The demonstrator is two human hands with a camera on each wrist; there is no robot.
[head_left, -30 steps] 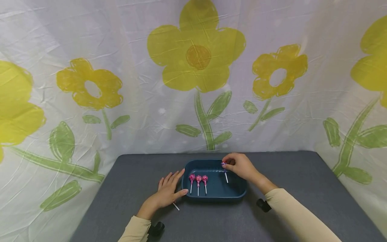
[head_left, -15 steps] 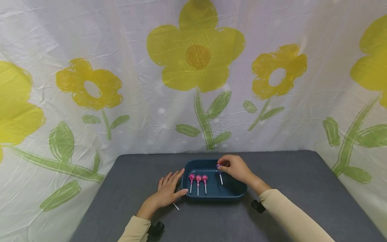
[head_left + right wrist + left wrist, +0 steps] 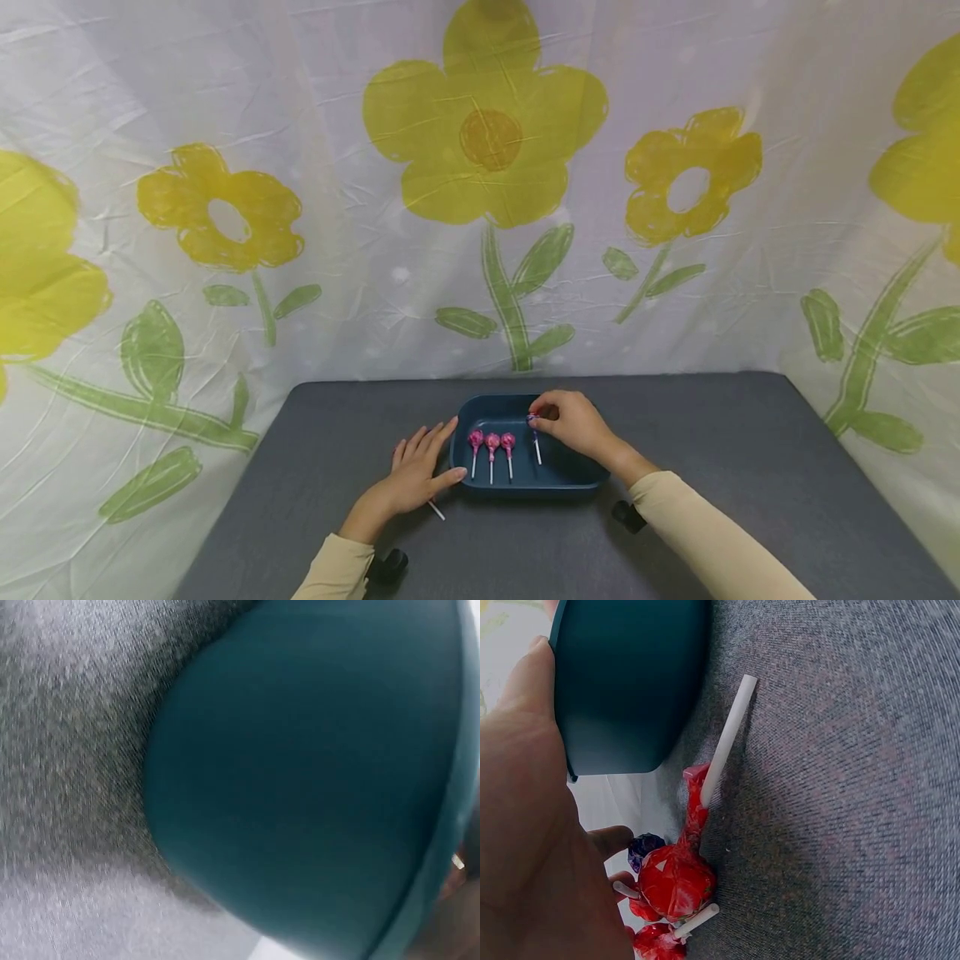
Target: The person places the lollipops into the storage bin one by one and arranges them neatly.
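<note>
A pale, creased curtain (image 3: 367,325) hangs behind a dark grey table (image 3: 697,425) with rounded far corners. A big yellow flower (image 3: 491,142) with an orange centre is printed mid-curtain, between two smaller, white-centred flowers (image 3: 217,179); larger ones are cut off at both edges. Green stems (image 3: 506,300) and leaves (image 3: 543,260) hang below.

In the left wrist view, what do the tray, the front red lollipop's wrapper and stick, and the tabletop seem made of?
Tray: probably plastic, satin; smooth, even walls, though coated metal is possible.
Red wrapper: likely glossy plastic film; bright highlights and twisted creases.
White stick: smooth, plain; plastic or rolled paper, I cannot tell.
Tabletop: seems covered in matte fabric; a woven texture shows.
</note>
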